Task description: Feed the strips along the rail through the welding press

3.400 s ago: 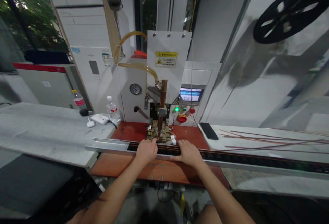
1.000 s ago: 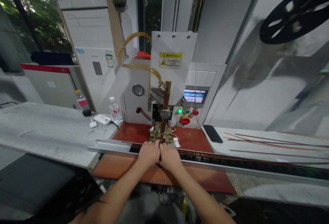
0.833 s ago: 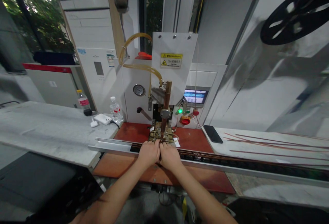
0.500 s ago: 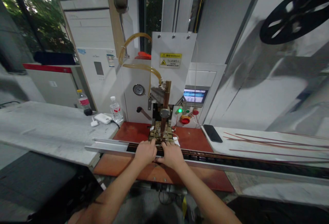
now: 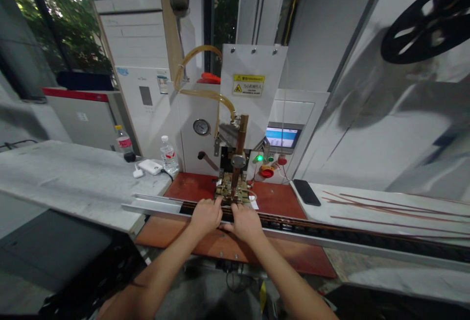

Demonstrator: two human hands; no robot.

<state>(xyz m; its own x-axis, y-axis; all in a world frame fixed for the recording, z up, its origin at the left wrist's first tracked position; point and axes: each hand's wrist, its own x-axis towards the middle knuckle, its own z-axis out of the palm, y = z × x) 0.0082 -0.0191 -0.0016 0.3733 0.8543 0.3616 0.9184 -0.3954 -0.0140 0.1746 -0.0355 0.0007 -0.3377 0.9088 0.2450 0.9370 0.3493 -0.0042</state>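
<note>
My left hand (image 5: 206, 214) and my right hand (image 5: 246, 221) lie side by side over a long metal channel (image 5: 150, 205), directly in front of a welding-type machine's clamp block (image 5: 224, 190). The fingers of both are bent over thin copper-coloured strips (image 5: 282, 220) in the channel. My right thumb points left along its front side; the fingertips are partly hidden. Just beyond the fingers, an upright copper-coloured rod (image 5: 240, 136) comes down to the clamp block. The channel crosses a reddish-brown board (image 5: 293, 256).
Loose thin rods (image 5: 367, 204) and a black phone (image 5: 307, 192) lie on the right worktop. On the left worktop stand a cola bottle (image 5: 125, 144) and a clear water bottle (image 5: 169, 156), beside a white power bank (image 5: 150, 166). The machine has a lit screen (image 5: 282, 136) and red knob (image 5: 267, 171).
The view has shifted slightly, so the surroundings sit a little further right. Both hands stay at the same spot on the channel. The picture on the machine's screen looks different.
</note>
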